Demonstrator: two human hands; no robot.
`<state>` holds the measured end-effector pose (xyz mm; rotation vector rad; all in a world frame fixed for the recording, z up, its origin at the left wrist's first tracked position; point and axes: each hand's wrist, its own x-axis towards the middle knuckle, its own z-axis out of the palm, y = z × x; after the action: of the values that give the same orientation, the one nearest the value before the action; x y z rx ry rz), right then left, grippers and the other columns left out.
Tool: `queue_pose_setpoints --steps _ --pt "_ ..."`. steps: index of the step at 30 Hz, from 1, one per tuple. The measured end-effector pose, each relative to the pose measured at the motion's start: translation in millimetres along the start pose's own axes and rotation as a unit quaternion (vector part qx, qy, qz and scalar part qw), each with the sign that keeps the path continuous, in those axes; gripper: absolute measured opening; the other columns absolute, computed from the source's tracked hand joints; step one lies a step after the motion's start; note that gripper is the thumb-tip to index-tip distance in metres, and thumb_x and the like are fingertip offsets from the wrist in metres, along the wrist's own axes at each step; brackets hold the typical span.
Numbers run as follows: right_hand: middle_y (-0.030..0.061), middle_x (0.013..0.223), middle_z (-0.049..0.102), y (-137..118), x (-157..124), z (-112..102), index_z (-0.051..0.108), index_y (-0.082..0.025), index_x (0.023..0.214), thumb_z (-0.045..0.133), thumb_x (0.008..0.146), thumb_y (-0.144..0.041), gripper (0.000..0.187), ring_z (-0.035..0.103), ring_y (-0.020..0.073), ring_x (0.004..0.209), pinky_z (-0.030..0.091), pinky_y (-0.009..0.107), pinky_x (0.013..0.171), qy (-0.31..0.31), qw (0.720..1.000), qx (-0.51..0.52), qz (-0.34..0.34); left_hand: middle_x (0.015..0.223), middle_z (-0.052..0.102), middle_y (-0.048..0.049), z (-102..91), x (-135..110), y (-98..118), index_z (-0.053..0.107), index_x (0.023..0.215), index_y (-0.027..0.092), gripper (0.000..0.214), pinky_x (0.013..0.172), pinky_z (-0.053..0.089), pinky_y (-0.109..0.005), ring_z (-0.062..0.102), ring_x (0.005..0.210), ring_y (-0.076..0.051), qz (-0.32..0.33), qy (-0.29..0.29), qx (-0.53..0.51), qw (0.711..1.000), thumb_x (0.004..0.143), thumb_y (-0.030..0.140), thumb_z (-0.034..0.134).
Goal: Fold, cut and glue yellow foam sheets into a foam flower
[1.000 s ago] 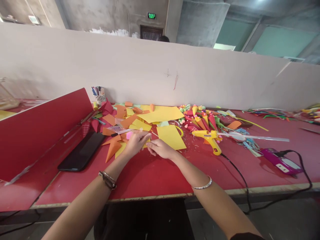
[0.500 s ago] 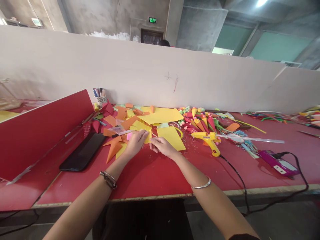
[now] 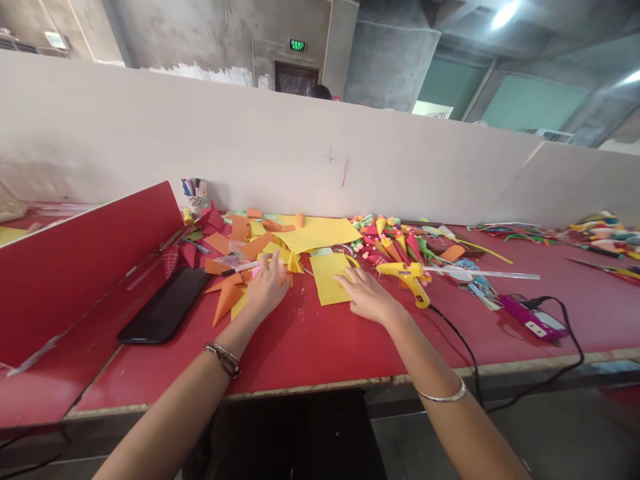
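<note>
My right hand lies with its fingers spread on the right side of a small yellow sheet. My left hand is over the pile of cut paper, its fingers apart, and whether they touch the scraps beneath cannot be made out. A pen lies just left of those fingers. Close by are a folded yellow piece and an orange cut piece. Behind the small sheet is a larger yellow sheet.
A yellow glue gun with a clear stick lies right of my right hand, its cord running over the front edge. Further right is a purple power strip. Small paper cones are heaped behind. A black phone and red divider stand left.
My hands were close together over the paper with fingers pinched. Now they are apart: the right has moved right onto the small yellow sheet, the left has opened slightly further left.
</note>
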<state>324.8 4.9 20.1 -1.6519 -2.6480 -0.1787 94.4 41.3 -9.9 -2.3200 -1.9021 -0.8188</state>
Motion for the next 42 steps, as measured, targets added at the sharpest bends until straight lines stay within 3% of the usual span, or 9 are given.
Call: queue_pose_setpoints --steps 6,10,16,24,29,33,37,39,42 --pt "0.0049 0.08 0.054 -10 -3 7 0.057 -0.016 0.082 0.042 0.076 -0.004 0.02 0.05 0.0151 0.072 0.034 0.026 0.062 0.095 0.992 -0.083 -0.008 0.116 0.039 -0.0133 -4.0 0 4 0.028 0.128 0.017 0.054 0.078 0.045 -0.034 0.051 0.097 -0.022 0.091 0.066 -0.095 0.989 0.078 0.028 0.045" --pt "0.0028 0.072 0.053 -34 -16 0 0.054 -0.016 0.072 0.044 0.079 -0.006 0.016 0.048 0.0151 0.072 0.031 0.027 0.063 0.205 0.968 -0.121 -0.082 0.117 0.041 -0.0102 -15.2 1 8 0.033 0.125 0.019 0.041 0.088 0.039 -0.034 0.047 0.102 -0.018 0.157 0.07 -0.159 0.972 0.085 0.029 0.036" --pt "0.0003 0.066 0.052 -66 -51 3 0.053 -0.017 0.068 0.045 0.081 -0.01 0.017 0.046 0.0133 0.067 0.029 0.027 0.06 0.17 0.966 -0.042 -0.192 0.119 0.049 -0.0069 -32.9 -15 0 0.045 0.118 0.021 0.035 0.098 0.029 -0.04 0.039 0.113 -0.022 0.273 -0.115 -0.121 0.947 0.084 0.03 0.038" --pt "0.0024 0.078 0.06 -62 -67 -11 0.059 -0.019 0.084 0.043 0.084 -0.015 0.016 0.053 0.0132 0.075 0.04 0.026 0.069 0.178 0.961 0.176 -0.12 0.134 0.033 -0.007 -70.7 -52 -1 0.03 0.13 0.026 0.069 0.098 0.029 -0.04 0.03 0.121 -0.025 0.269 -0.262 -0.178 0.91 0.07 0.048 0.056" --pt "0.0025 0.084 0.061 -52 -61 -60 0.056 -0.021 0.094 0.043 0.085 -0.019 0.016 0.056 0.013 0.08 0.045 0.025 0.071 0.236 0.921 0.296 -0.095 0.098 0.06 -0.0074 -77.2 -54 10 0.058 0.101 0.017 0.04 0.081 0.043 -0.034 0.054 0.092 -0.021 0.153 -0.284 -0.322 0.89 0.076 0.046 0.049" --pt "0.008 0.112 0.051 -48 -53 -70 0.044 -0.025 0.116 0.048 0.081 -0.018 0.036 0.044 0.0235 0.108 0.037 0.042 0.091 0.339 0.927 0.143 -0.069 0.085 0.066 -0.0067 -71.6 -49 12 0.06 0.092 0.015 0.039 0.07 0.048 -0.029 0.06 0.079 -0.018 -0.061 -0.348 -0.506 0.787 0.074 0.048 0.051" --pt "0.0056 0.128 0.038 -53 -55 -45 0.047 -0.033 0.115 0.054 0.078 -0.022 0.04 0.027 0.0296 0.121 0.022 0.053 0.099 0.237 0.96 0.022 -0.145 0.083 0.067 -0.0071 -67.6 -52 13 0.062 0.09 0.014 0.04 0.07 0.047 -0.027 0.062 0.078 -0.018 -0.176 -0.365 -0.568 0.716 0.071 0.049 0.054" --pt "0.0023 0.127 0.041 -57 -58 -28 0.051 -0.035 0.11 0.051 0.081 -0.023 0.032 0.029 0.0262 0.12 0.02 0.053 0.099 0.209 0.963 0.031 -0.168 0.08 0.067 -0.0059 -66.1 -56 13 0.063 0.087 0.014 0.04 0.067 0.047 -0.026 0.061 0.075 -0.017 -0.184 -0.381 -0.553 0.717 0.071 0.05 0.053" --pt "-0.0007 0.118 0.051 -59 -60 -10 0.056 -0.033 0.104 0.044 0.085 -0.022 0.025 0.041 0.0172 0.111 0.024 0.044 0.1 0.163 0.96 0.106 -0.202 0.069 0.065 -0.0032 -64.4 -59 10 0.062 0.074 0.013 0.04 0.057 0.045 -0.024 0.059 0.063 -0.015 -0.141 -0.372 -0.487 0.778 0.07 0.052 0.053"
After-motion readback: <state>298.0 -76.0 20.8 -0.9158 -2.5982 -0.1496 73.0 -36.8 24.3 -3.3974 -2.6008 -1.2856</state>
